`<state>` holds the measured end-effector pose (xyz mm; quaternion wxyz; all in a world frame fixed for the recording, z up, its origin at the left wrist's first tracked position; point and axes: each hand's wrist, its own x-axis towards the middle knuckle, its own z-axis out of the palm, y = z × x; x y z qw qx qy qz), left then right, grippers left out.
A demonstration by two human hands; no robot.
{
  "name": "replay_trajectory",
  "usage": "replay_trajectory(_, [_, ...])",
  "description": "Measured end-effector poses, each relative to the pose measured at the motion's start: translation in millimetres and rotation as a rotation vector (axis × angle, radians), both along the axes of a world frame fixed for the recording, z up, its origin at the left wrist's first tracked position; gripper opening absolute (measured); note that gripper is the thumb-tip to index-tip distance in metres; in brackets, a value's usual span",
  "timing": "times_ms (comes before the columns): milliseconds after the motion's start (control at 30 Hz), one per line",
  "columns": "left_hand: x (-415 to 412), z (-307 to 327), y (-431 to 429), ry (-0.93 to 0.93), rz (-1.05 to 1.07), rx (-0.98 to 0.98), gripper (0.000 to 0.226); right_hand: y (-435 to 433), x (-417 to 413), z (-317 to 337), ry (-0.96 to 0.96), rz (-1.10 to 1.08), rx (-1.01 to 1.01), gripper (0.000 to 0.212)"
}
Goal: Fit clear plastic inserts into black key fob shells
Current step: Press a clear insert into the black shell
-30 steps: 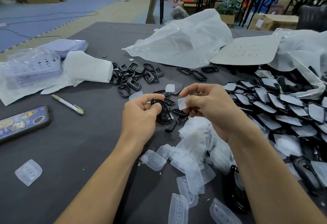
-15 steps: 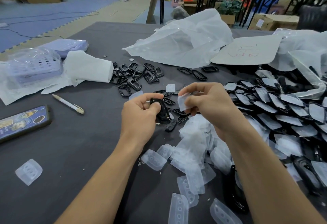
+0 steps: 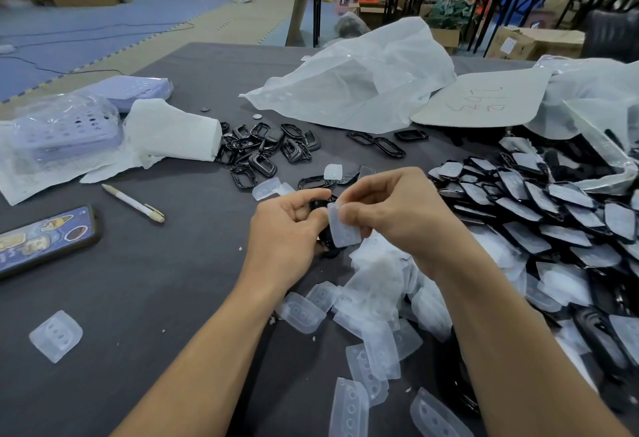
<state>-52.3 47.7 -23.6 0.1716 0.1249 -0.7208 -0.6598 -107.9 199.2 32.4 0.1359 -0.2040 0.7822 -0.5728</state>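
Left hand [image 3: 287, 239]: grips black shell [image 3: 321, 203]
Right hand [image 3: 397, 215]: pinches clear insert [image 3: 342, 229]
Cardboard sheet [image 3: 484, 101]: red handwriting, unreadable

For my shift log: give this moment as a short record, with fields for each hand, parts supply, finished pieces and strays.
Left: left hand grips a black plastic key fob shell.
Right: right hand pinches a clear plastic insert against that shell; not yet seated.
Supply: pile of clear inserts near the forearms on the dark grey table; heap of empty black shells farther back.
Finished: overlapping rows of fitted shells at right.
Strays: lone clear insert, white pen, phone at left.
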Motion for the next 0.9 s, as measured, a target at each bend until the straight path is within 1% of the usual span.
replay_trajectory(67, [2,2,3,-0.01,-0.018,0.053,0.018,-2,1,-2,0.005,-0.008,0.048,0.013])
replay_trajectory(200, [4,6,5,-0.023,-0.097,0.109,0.02,-5,1,-6,0.081,-0.077,0.137,0.016])
replay_trajectory(333, [5,11,3,-0.042,-0.202,0.174,0.021,-5,0,-7,0.127,-0.152,0.136,0.014])
replay_trajectory(467, [5,12,2,-0.076,-0.287,0.213,0.038,-3,1,-7,0.166,-0.2,0.134,0.014])
replay_trajectory(600, [7,13,2,-0.073,-0.331,0.275,0.05,-5,3,-5,0.209,-0.215,0.184,0.017])
replay_trajectory(700, [7,12,2,-0.074,-0.336,0.269,0.054,-5,3,-5,0.223,-0.225,0.208,0.018])
replay_trajectory(900, [9,11,2,-0.045,-0.304,0.203,0.051,-7,0,-10,0.229,-0.262,0.25,0.023])
